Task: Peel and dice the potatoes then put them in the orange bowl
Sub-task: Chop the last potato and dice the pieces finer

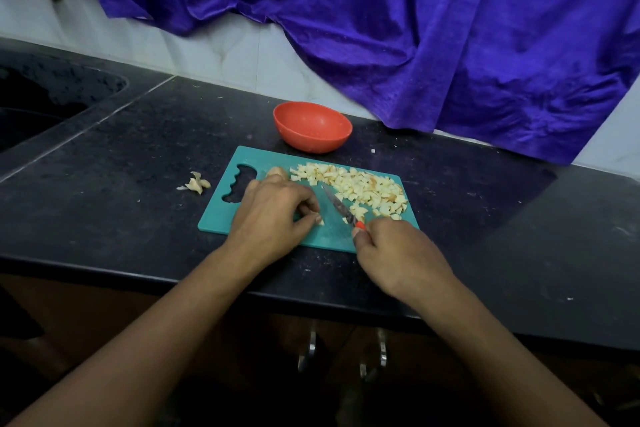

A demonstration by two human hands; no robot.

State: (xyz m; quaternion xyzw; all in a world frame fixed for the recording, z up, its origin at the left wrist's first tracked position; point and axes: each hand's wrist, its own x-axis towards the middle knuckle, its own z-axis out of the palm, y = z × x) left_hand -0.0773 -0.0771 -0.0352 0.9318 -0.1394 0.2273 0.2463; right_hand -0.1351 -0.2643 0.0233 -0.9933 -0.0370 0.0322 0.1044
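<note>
Our left hand (273, 215) pinches a small potato piece (319, 220) on the teal cutting board (218, 218). Our right hand (398, 253) grips the knife (341, 208), its blade between both hands. Diced potatoes (363, 189) lie just beyond the right hand, and the orange bowl (311, 126) stands farther beyond them on the table (138, 156).

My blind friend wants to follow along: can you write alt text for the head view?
A person's left hand pinches a small potato piece on a teal cutting board while the right hand holds a knife. Diced potato covers the board's right side; an empty orange bowl sits behind it.
</note>
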